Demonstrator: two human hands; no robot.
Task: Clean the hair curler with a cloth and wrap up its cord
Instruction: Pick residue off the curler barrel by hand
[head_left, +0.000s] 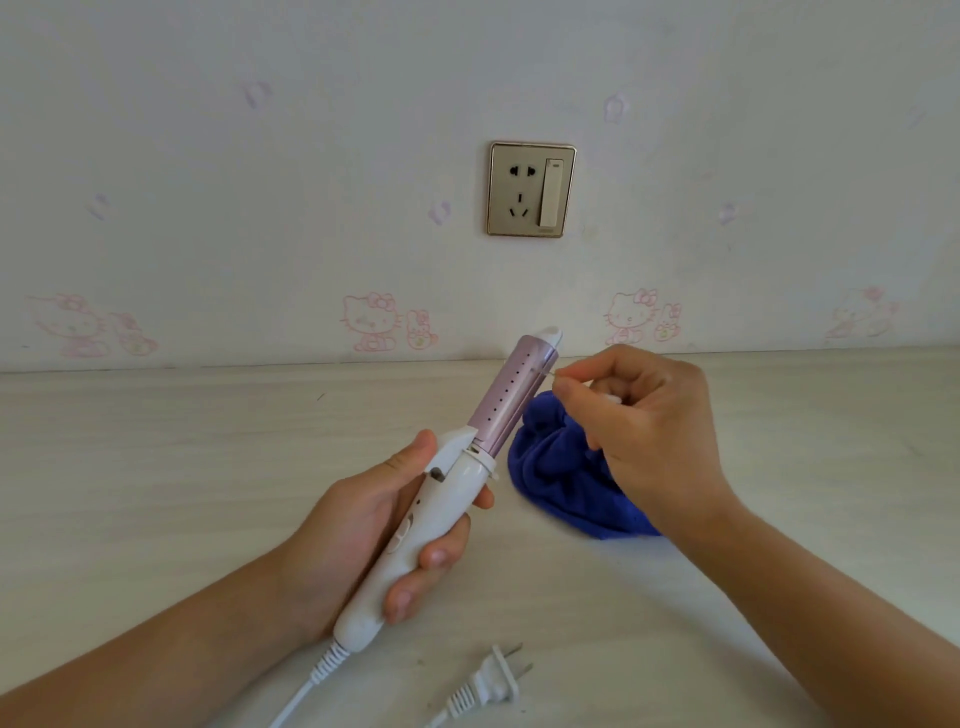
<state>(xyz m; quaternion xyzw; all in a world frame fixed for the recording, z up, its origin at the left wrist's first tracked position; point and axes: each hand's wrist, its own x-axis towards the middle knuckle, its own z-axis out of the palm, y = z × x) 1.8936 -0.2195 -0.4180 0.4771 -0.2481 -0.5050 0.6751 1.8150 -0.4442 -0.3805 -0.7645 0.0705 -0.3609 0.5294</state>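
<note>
My left fingers (441, 556) are gripping the curler (452, 483), while my right fingers (576, 387) are pinching a thin strand (548, 372) at its barrel, over the cloth (550, 467).

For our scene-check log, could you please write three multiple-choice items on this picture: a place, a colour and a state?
1. Where is the cloth? A. on the table beyond the right hand B. in a drawer C. on the floor
2. The curler's barrel is: A. black B. pale purple C. green
3. The plug is: A. in the wall socket B. lying unplugged on the table C. wrapped in the cloth
Answers: 1 A, it lies crumpled there; 2 B, the barrel shows lilac; 3 B, its prongs are bare and the wall socket is empty.
</note>
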